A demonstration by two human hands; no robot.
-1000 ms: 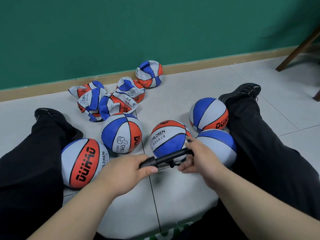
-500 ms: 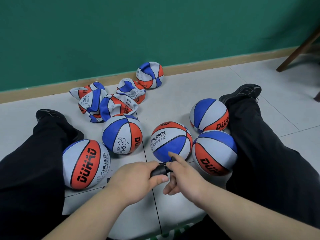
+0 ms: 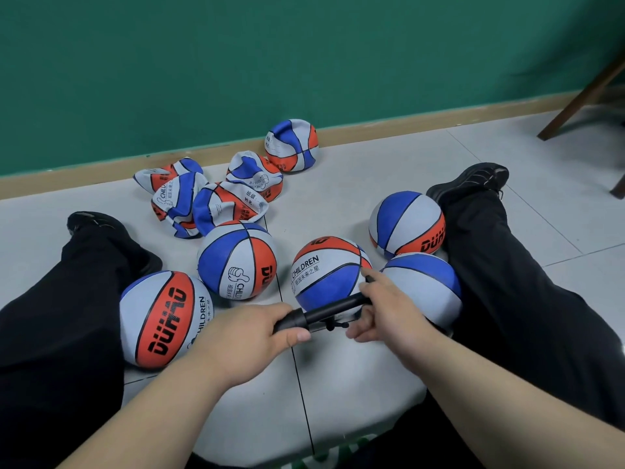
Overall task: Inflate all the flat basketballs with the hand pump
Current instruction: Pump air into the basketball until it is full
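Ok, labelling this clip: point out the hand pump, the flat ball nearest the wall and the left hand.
hand pump (image 3: pixel 333 308), head view, black barrel.
flat ball nearest the wall (image 3: pixel 285 160), head view, lower orange panel.
left hand (image 3: pixel 250 336), head view, its back.

The left hand (image 3: pixel 248 338) covers the near end of the hand pump (image 3: pixel 324 311). Its far end is hidden under the right hand (image 3: pixel 389 314), so whether it reaches the basketball (image 3: pixel 427 286) just beyond that hand cannot be told.
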